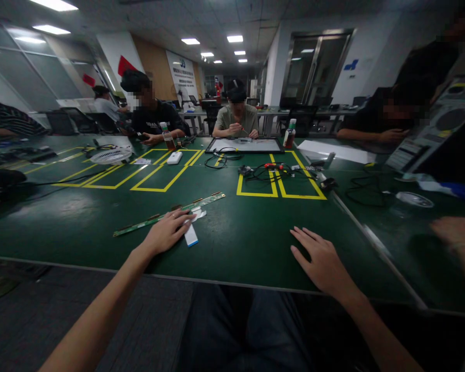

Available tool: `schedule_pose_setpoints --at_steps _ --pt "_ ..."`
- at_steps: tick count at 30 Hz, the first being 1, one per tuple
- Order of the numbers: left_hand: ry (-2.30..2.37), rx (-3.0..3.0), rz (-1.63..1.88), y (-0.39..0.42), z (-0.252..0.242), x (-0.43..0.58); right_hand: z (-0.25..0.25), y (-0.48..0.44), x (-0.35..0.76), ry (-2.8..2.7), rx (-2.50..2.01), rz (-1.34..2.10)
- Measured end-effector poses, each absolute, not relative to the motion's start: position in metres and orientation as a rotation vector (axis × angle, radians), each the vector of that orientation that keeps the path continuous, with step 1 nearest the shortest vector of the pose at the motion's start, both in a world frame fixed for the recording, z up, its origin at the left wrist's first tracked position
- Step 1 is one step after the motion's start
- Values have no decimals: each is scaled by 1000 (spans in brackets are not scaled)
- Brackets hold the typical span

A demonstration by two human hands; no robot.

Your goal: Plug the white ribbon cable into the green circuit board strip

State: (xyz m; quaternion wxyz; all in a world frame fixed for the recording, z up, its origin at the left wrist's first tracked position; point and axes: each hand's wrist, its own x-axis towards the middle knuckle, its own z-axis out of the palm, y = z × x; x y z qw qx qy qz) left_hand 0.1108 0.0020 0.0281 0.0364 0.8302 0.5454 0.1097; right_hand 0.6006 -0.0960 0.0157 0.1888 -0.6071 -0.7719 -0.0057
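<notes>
A long, narrow green circuit board [139, 225] lies slantwise on the green table in front of me. A white flat ribbon cable [191, 235] with a blue end sticks out beside it toward me, and part of it is hidden under my fingers. My left hand [166, 230] rests palm down at the board's near side, fingers stretched out over the cable and touching the board's middle. To the right, my right hand [321, 261] hovers over or lies on the bare tabletop, fingers spread, holding nothing.
Yellow tape rectangles [258, 195] mark the table. Beyond lie black cables [256, 173] with a red-handled tool, a white box [174, 157], a fan grille [110, 156] and two bottles [289, 133]. Across sits a person [238, 116] at a flat panel. Another person's hand [455, 230] is at right.
</notes>
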Motion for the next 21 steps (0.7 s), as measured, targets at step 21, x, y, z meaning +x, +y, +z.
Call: schedule_pose_setpoints --at_steps 21 --pt "2545 1996 281 -24 29 -47 15 -97 599 -2155 -1717 -22"
